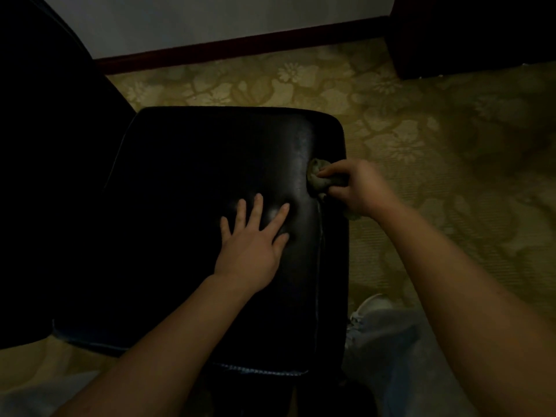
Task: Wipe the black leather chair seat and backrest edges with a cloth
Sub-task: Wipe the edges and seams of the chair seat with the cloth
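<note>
The black leather chair seat [192,182] fills the middle of the head view, and its dark backrest [45,145] rises at the left. My left hand [252,236] lies flat on the seat with fingers spread. My right hand [358,188] grips a bunched greenish cloth [319,176] and holds it against the seat's right edge, by the seam. Part of the cloth is hidden under my fingers.
Patterned yellow-green carpet [421,139] surrounds the chair. A white wall with a dark baseboard [240,46] runs along the back. Dark furniture [469,34] stands at the top right. My leg and a light shoe [367,314] are beside the seat's right front corner.
</note>
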